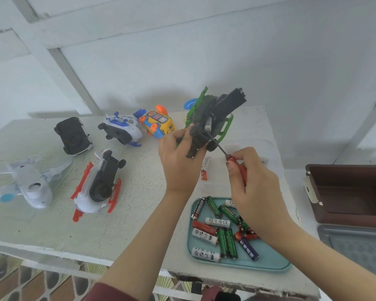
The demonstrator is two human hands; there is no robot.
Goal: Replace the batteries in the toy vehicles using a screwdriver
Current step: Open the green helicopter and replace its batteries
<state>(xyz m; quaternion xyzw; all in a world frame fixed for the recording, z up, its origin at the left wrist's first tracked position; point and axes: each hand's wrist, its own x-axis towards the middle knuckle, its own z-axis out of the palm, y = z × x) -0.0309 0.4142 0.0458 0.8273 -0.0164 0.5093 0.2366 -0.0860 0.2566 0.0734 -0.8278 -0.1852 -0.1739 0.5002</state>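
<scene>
My left hand [180, 157] grips a dark green toy helicopter [213, 118] held up above the table, underside toward me, with a white battery showing in its open compartment. My right hand [254, 183] holds a screwdriver with an orange-red handle [237, 165]; its dark shaft points up-left and its tip meets the toy's underside near the battery. A teal tray [269, 260] with several loose batteries in green, red, white and black lies under my right wrist. Another red and white battery [205, 168] lies on the table between my hands.
Other toys lie upside down on the white table [52, 227]: a black car [73, 135], a blue-white plane [122, 129], a yellow bus [159, 124], a red-white helicopter [98, 183], a pale plane [30, 183]. A clear box [267, 148] sits behind my right hand. A brown box [352, 192] stands at right.
</scene>
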